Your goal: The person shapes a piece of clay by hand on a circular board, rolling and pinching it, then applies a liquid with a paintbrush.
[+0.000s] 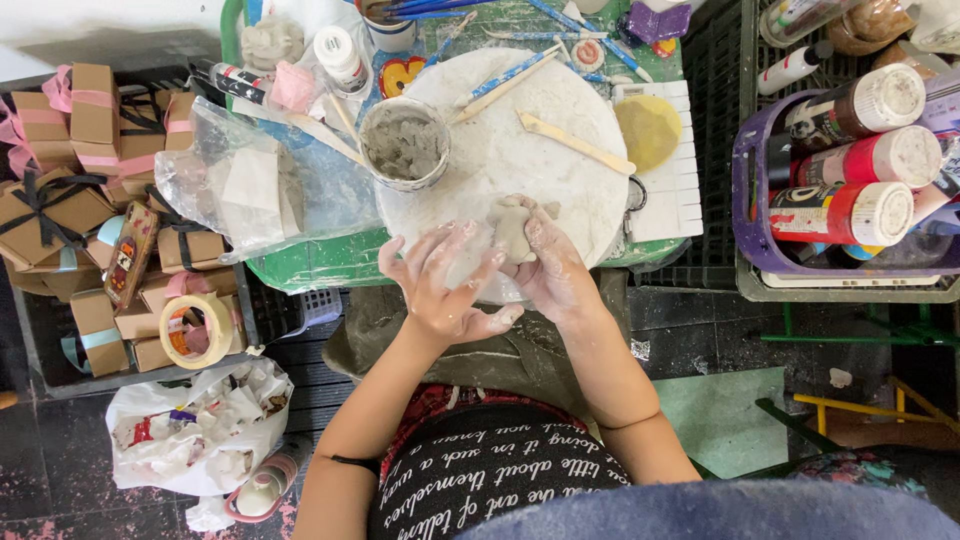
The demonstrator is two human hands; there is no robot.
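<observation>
The clay lump [514, 228] sits at the near edge of the round white board [560, 150], held in the right hand [555, 265], whose fingers curl around its right and near sides. It looks wet, grey and soft, so it likely dents under any pinch and smears; it seems light, and is best cupped from below and the sides with broad, gentle pressure, not fingertips. The left hand [445, 285] hovers just left of the lump, fingers spread apart, coated in slip, holding nothing. Slick fingers may let the lump slide.

Far-left of the lump on the board stands a cup [404, 145] of grey slurry. A wooden tool [575, 143] lies right of the cup, a yellow sponge [647, 128] beyond it. The tabletop [310, 262] is green and paint-stained. Paint bottles [850, 160] fill a purple basket at right; brown boxes [60, 200] crowd the left.
</observation>
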